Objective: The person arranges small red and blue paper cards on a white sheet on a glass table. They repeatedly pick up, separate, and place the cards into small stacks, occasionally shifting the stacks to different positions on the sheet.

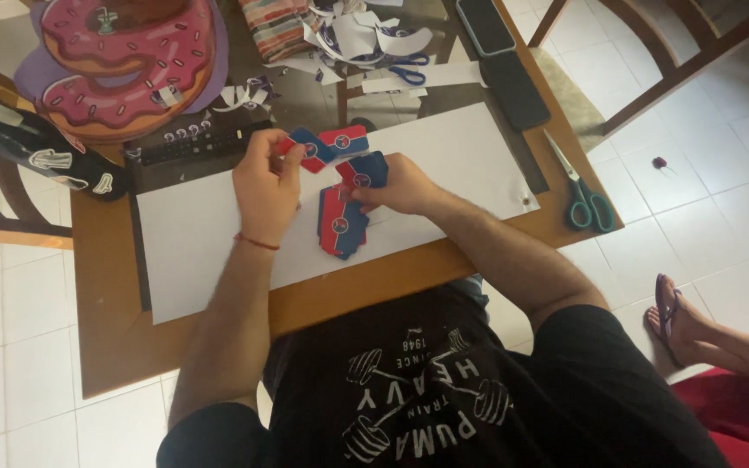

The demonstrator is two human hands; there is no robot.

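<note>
My left hand [266, 186] pinches a red-and-blue paper cutout [327, 146] at its left end, holding it just above a large white sheet [210, 225] on the wooden table [123, 338]. My right hand [400, 185] grips a second red-and-blue cutout piece [362, 171] right beside it. A longer red-and-blue cutout [341, 225] lies on the white sheet below both hands, partly under my right hand. A thin red band circles my left wrist.
Green-handled scissors [584, 198] lie at the table's right edge. Two dark phones [500, 56] and blue-handled scissors [405, 69] among paper scraps sit at the back. A pink donut-shaped decoration [123, 65] and a dark remote [192, 143] are back left. Another person's sandalled foot [674, 316] rests on the floor at right.
</note>
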